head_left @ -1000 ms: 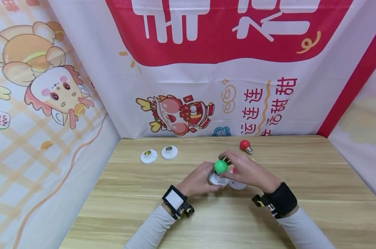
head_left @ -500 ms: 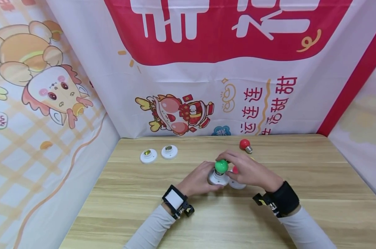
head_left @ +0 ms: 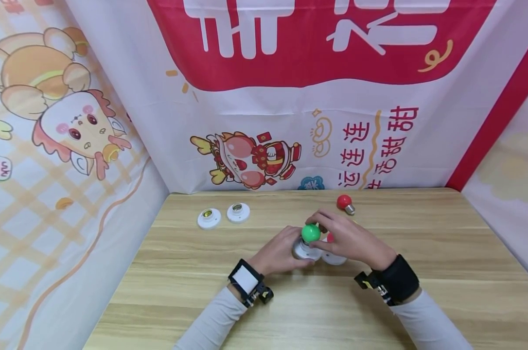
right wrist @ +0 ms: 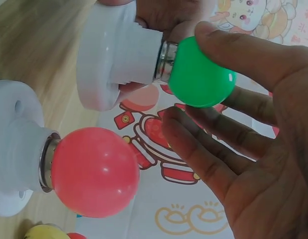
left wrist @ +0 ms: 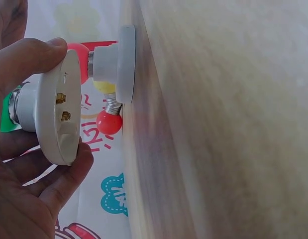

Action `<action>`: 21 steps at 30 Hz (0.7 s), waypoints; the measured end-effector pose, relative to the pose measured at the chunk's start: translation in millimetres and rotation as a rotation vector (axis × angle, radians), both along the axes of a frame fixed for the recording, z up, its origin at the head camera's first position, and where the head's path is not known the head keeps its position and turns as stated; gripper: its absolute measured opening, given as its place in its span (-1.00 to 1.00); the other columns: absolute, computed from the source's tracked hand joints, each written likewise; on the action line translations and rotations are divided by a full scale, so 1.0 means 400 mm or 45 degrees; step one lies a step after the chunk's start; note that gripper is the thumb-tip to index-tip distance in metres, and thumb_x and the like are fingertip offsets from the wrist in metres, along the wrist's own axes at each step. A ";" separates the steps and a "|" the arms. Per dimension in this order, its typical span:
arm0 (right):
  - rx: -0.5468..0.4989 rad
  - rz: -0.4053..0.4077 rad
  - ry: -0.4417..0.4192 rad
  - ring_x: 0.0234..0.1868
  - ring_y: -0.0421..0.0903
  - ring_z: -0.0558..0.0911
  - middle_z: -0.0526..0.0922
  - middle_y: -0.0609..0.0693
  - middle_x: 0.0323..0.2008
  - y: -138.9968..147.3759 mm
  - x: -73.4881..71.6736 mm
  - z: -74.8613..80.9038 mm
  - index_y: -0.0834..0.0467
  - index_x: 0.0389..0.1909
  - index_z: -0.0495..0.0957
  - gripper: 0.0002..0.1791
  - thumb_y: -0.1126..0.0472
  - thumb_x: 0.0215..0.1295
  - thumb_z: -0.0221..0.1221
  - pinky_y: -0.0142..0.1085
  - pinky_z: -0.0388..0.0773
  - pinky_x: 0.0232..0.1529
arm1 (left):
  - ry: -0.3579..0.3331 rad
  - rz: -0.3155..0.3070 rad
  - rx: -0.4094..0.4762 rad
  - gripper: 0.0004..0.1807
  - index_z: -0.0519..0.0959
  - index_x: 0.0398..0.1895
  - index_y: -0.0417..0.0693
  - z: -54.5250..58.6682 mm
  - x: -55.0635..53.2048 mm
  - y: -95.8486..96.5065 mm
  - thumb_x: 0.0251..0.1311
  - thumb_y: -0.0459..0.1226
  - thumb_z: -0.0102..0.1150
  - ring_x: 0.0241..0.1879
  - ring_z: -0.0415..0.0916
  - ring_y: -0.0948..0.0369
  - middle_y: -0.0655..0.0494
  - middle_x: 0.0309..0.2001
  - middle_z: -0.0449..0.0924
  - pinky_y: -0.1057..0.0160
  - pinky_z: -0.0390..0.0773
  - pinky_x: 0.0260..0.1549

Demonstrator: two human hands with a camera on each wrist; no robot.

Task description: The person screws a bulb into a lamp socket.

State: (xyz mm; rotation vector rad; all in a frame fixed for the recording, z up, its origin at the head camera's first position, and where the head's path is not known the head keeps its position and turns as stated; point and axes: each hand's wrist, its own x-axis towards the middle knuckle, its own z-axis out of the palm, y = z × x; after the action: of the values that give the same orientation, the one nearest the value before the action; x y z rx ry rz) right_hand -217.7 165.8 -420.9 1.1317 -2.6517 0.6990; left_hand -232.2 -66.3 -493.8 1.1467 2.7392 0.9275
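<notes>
My left hand (head_left: 282, 253) grips a white round lamp holder (left wrist: 59, 109) by its rim, thumb on one side and fingers on the other. The holder is raised off the table, and brass screws show in its underside in the left wrist view. A green light bulb (right wrist: 201, 74) sits in its socket, with part of the metal screw base still visible. My right hand (head_left: 349, 238) pinches the green bulb between thumb and fingers. Close by, a second white lamp holder (right wrist: 17, 154) stands on the table with a red bulb (right wrist: 96, 172) in it.
Two white lamp holders without bulbs, one with a brass-coloured socket (head_left: 209, 219) and one with a darker socket (head_left: 238, 213), stand at the back left. A loose red bulb (head_left: 344, 202) lies at the back right near a partly hidden yellow bulb (left wrist: 105, 86). Printed cloth (head_left: 264, 112) hangs behind the wooden table (head_left: 194, 262).
My right hand's fingers loosened and shifted around the green bulb, then closed on it again. The left hand and the lamp holder have stayed almost in place.
</notes>
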 end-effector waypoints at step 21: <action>-0.011 0.056 0.011 0.10 -0.11 0.71 0.70 -0.05 0.07 -0.006 0.001 -0.008 0.07 0.12 0.67 -0.49 0.21 0.14 0.60 -0.14 0.77 0.17 | -0.021 0.000 0.003 -0.12 0.36 0.58 0.06 -0.002 0.006 0.002 0.24 0.02 0.53 0.36 0.49 0.18 0.11 0.41 0.55 0.22 0.59 0.37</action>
State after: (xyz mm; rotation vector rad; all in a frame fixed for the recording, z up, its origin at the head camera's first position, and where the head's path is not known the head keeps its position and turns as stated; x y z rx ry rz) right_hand -217.5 163.5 -424.0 1.1910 -2.6217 0.7107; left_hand -229.8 -65.6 -494.4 1.1344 2.7253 0.9362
